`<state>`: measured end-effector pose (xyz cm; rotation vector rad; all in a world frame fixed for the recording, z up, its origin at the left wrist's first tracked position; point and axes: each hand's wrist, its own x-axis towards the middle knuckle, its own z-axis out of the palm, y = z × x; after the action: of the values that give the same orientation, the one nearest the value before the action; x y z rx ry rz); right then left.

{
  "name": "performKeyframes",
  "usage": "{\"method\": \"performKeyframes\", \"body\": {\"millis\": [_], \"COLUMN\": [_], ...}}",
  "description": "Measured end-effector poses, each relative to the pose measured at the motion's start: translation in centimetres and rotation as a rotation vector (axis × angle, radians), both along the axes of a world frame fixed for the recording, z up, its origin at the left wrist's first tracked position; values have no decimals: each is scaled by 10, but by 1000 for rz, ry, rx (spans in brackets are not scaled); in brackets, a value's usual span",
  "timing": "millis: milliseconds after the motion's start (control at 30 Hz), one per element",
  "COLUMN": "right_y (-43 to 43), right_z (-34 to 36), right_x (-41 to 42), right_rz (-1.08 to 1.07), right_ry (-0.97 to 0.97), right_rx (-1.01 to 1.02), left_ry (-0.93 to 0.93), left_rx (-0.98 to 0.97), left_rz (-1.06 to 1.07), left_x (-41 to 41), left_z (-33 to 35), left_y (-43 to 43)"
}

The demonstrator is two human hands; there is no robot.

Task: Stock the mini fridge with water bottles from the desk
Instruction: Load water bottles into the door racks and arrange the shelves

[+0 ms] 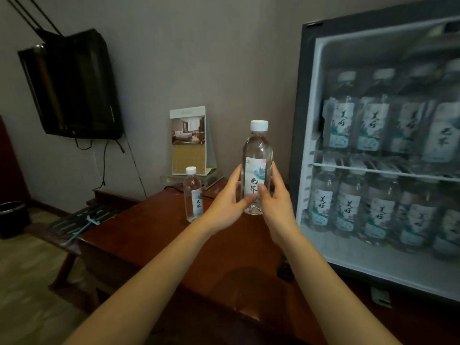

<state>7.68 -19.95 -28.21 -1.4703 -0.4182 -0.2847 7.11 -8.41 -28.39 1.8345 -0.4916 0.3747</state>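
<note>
Held upright in mid-air above the surface (159,232), just left of the mini fridge (306,120) — water bottle (256,168), white cap on top, label facing the camera. Clamped from both sides: left hand (230,197) wrapped round the lower left w/ thumb across the front, right hand (272,195) closed on the lower right, thumb on the label.

Risks, as a guess:
- Fridge looks nearly full. Top shelf bottles (368,115) and bottom row bottles (348,205) packed shoulder to shoulder; free slot not obvious, right part blurred. Pushing one in blind could knock a neighbour over or tip one out the front.
- Grip sits low on a tall, smooth bottle — top-heavy if one hand lets go for the transfer; could slip or swing.
- Cap could catch the wire shelf (383,170) if aimed at the lower level w/o tilting.
- Second bottle (193,195) stands on the surface just left of the left hand, apart from it; a careless elbow or return reach could topple it.

Surface: dark reddish wood, glossy, mostly bare near the front. Card stand (190,143) w/ room photo at the back by the wall.

Room: dim, grey wall, wall TV (72,85) w/ dangling cables at left, dark bin (12,217) on the floor far left, low bench w/ slats beside the surface.
</note>
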Motion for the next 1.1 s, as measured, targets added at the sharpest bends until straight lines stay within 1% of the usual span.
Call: {"method": "performKeyframes", "body": {"millis": [133, 300, 433, 533, 600, 733, 900, 967, 1100], "right_y": [-36, -88, -130, -156, -168, -184, -197, -197, -195], "right_z": [18, 38, 58, 73, 79, 83, 84, 83, 74], "right_x": [-20, -22, -17, -8, -2, 10, 21, 24, 26], "right_rz": [-129, -387, -473, -506, -535, -607, -695, -758, -867], "right_ry": [-50, -113, -129, -99, -76, -59, -23, -12, -16], "right_rx": [19, -5, 25, 57, 48, 3, -57, -92, -163], "left_ry": [-58, -159, -161, -124, -90, -103, -120, -126, -198], "left_rx": [-11, 26, 33, 13, 56, 144, 133, 142, 135], "left_rz": [-57, -118, -178, -226, -211, -157, -163, -129, -70], "left_x": [-8, 3, 20, 33, 44, 65, 84, 90, 95], "left_z": [16, 42, 60, 71, 75, 80, 72, 69, 69], "left_y": [-35, -94, -143, -172, -187, -212, -222, -224, -230]}}
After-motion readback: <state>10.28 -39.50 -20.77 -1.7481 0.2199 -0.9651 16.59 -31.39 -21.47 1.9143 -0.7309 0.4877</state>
